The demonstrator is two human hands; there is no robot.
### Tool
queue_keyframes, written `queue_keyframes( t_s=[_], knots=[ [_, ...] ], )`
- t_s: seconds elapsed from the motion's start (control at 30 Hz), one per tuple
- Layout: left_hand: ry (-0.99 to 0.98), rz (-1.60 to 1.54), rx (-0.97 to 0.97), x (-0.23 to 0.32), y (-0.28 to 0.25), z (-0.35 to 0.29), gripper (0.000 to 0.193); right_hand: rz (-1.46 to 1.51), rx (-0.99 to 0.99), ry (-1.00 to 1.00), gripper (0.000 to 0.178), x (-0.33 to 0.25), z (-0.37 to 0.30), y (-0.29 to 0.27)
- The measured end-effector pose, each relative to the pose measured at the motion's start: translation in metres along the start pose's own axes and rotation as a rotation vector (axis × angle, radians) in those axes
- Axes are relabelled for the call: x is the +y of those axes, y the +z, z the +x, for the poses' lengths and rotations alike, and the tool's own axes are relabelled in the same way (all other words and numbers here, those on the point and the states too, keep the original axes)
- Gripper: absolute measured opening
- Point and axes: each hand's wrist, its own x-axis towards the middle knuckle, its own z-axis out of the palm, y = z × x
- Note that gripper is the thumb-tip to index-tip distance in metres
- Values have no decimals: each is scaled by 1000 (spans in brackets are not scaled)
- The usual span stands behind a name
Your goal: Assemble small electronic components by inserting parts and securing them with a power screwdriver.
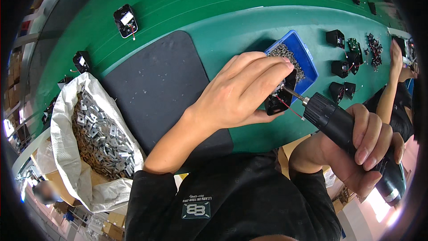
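Observation:
A black electric screwdriver (332, 118) lies in my right hand (363, 145), its fingers wrapped round the body. The metal bit (294, 93) points left into a small black housing (275, 102) with a thin red wire trailing from it. My left hand (243, 89) grips that housing from above and hides much of it. Whether the bit touches a screw I cannot tell. Just behind the housing, a blue bin (310, 60) holds many small metal screws (290, 53), partly covered by my left fingers.
A white woven sack (67, 120) full of small metal plates (104, 134) stands at the left. Beside it is a black mat (156, 71). Black housings (126, 20) sit on the green belt (178, 0). More housings (335, 39) and a co-worker's arm (392, 78) are at the right.

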Motion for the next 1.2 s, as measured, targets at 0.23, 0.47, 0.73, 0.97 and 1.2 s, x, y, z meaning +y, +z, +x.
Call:
queue_keyframes(
  t_s=[0.23,0.47,0.73,0.97,1.2],
  knots=[
    [10,23,-13,2,1,0,71,-34,15,21,31,0,-2,-2],
    [-50,38,-89,8,-4,4,67,-76,-226,71,26,5,3,-11],
    [-75,-35,-78,7,-4,4,71,-94,-505,95,30,7,15,-21],
    [-34,33,-85,15,-11,13,71,56,-392,-152,31,5,11,-11],
    [-101,99,-218,29,-25,19,64,93,-228,-123,38,2,12,-18]
  ],
)
